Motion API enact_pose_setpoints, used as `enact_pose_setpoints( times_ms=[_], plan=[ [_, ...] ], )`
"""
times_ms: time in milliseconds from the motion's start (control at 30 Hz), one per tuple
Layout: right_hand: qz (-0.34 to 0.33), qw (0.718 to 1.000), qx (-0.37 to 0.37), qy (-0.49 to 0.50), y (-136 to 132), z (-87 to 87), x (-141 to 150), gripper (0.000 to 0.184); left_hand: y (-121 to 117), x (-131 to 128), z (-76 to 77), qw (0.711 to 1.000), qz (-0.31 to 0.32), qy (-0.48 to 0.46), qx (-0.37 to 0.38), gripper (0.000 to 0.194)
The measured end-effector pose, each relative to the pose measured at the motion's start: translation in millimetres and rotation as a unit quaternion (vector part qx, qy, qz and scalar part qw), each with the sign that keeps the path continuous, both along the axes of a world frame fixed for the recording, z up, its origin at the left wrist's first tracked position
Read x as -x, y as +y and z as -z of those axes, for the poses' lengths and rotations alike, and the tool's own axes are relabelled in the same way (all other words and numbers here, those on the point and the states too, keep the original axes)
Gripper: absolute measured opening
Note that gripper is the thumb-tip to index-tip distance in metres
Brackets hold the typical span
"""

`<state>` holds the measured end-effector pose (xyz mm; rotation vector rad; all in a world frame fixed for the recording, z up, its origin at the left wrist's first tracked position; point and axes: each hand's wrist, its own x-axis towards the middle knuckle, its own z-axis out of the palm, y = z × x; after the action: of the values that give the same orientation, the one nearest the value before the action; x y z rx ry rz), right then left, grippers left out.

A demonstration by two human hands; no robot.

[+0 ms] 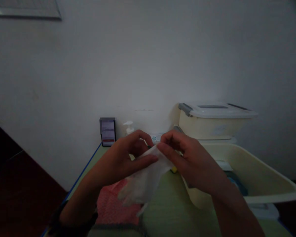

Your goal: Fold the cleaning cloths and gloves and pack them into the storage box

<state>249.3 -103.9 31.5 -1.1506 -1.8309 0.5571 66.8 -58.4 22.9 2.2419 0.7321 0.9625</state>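
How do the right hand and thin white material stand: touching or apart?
Touching. In the head view, the right hand pinches the thin white material at its top.

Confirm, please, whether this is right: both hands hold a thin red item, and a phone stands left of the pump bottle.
Not quite. In the head view, the thin item in the left hand and right hand is white. The rest is right.

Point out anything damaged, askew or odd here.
One small thing: a thin dark line on the wall, above and slightly right of the white pump top. It looks odd because it marks the pale surface; whether scratch or crack, I cannot tell.
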Motion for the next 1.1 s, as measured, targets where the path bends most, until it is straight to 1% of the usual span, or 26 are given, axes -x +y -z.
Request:
enact_pose_setpoints(
  times_ms=[67,133,233,300,367,433,500,533,600,667,733,833,967,1033,1100],
  plan=[
    [0.028,0.999,-0.01,0.01,-0.9,-0.8,-5.1,0.015,4.3,1.5,4.0,0.997,0.032,-0.046,0.059,0.021],
    [0.06,0.997,-0.033,0.033,-1.8,-1.4,-10.6,0.015,8.6,3.0,6.7,0.991,0.04,-0.095,0.089,0.026],
    [0.104,0.988,-0.079,0.085,-0.6,-0.9,-15.7,0.013,11.9,2.7,6.7,0.985,0.047,-0.119,0.119,0.022],
    [0.125,0.981,-0.088,0.122,2.0,0.2,-16.3,0.011,11.6,0.4,4.9,0.98,0.053,-0.123,0.15,0.02],
    [0.119,0.978,-0.075,0.157,4.6,0.8,-16.4,0.012,10.6,-2.7,2.9,0.975,0.052,-0.136,0.167,0.017],
    [0.075,0.982,-0.036,0.171,5.0,-0.3,-17.8,0.016,9.8,-5.1,1.2,0.973,0.044,-0.151,0.169,0.013],
    [0.033,0.99,0.011,0.135,2.5,-3.5,-21.3,0.022,10.1,-6.1,0.0,0.97,0.035,-0.16,0.177,0.01],
    [0.027,0.994,0.024,0.101,0.3,-5.5,-23.4,0.023,10.6,-6.0,-0.5,0.968,0.034,-0.165,0.186,0.009],
    [0.048,0.998,0.019,0.033,-4.6,-9.1,-27.3,0.02,12.2,-5.0,-0.9,0.962,0.037,-0.174,0.206,0.008],
    [0.068,0.998,-0.005,0.007,-8.3,-11.1,-29.1,0.018,13.6,-3.9,-0.8,0.958,0.046,-0.18,0.22,0.006],
    [0.067,0.997,-0.02,0.021,-9.6,-11.1,-28.0,0.017,13.9,-3.2,-0.2,0.956,0.058,-0.18,0.224,0.006],
    [0.061,0.996,-0.029,0.057,-8.2,-8.8,-22.5,0.018,11.9,-3.7,1.3,0.956,0.061,-0.185,0.218,0.011],
    [0.068,0.993,-0.052,0.083,-5.8,-7.0,-16.7,0.016,7.9,-4.6,2.0,0.959,0.076,-0.143,0.231,0.028],
    [0.084,0.991,-0.067,0.075,-5.1,-7.0,-16.9,0.016,7.2,-4.3,1.3,0.962,0.07,-0.125,0.231,0.028],
    [0.099,0.99,-0.072,0.062,-4.4,-7.3,-19.1,0.017,7.8,-3.4,0.4,0.965,0.044,-0.118,0.229,0.02]
  ],
)
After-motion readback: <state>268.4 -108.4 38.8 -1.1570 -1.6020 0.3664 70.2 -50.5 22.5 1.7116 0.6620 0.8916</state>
